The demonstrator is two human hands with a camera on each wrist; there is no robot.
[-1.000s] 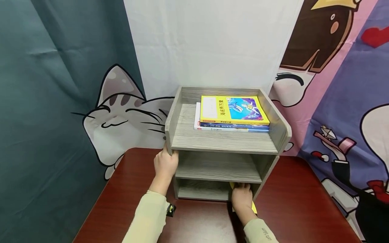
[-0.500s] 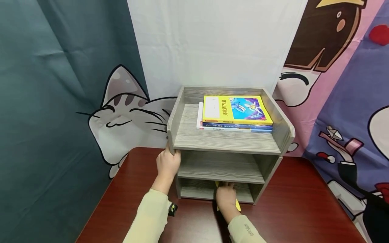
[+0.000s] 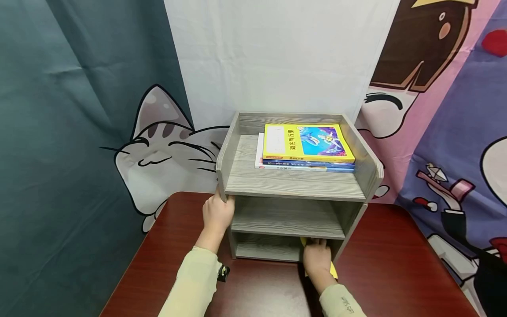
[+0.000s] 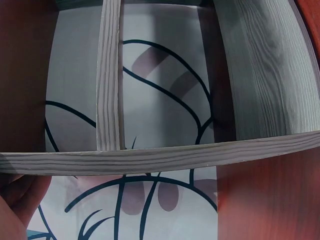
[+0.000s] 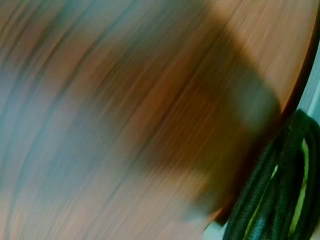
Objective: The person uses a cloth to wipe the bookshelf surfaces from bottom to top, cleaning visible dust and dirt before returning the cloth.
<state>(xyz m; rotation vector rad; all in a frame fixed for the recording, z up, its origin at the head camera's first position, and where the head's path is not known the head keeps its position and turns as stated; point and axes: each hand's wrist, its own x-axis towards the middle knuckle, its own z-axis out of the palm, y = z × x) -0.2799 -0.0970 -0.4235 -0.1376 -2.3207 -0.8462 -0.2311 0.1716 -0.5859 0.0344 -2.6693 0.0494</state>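
Note:
A grey wood-grain shelf unit (image 3: 295, 188) stands on the red-brown table. My left hand (image 3: 218, 213) grips the lower front corner of its upper left side panel; in the left wrist view the fingers (image 4: 30, 202) show beside a grey board edge. At the right part of the bottom compartment, my right hand (image 3: 317, 259) reaches in and holds a yellow cloth (image 3: 333, 270). Only bits of the cloth stick out around the hand. Its fingertips are hidden under the middle shelf board (image 3: 285, 220). In the right wrist view there is a blurred brown surface and a dark strap (image 5: 280, 185).
Several books (image 3: 309, 143) lie stacked on the top shelf, a yellow one uppermost. The bottom board (image 3: 265, 253) runs left of my right hand. Behind the table (image 3: 158, 273) hang a white, teal and purple cloth backdrop (image 3: 277, 57) with cartoon figures.
My right hand slid left along the bottom compartment with the yellow cloth, then back to the right side. The left hand keeps its grip on the panel.

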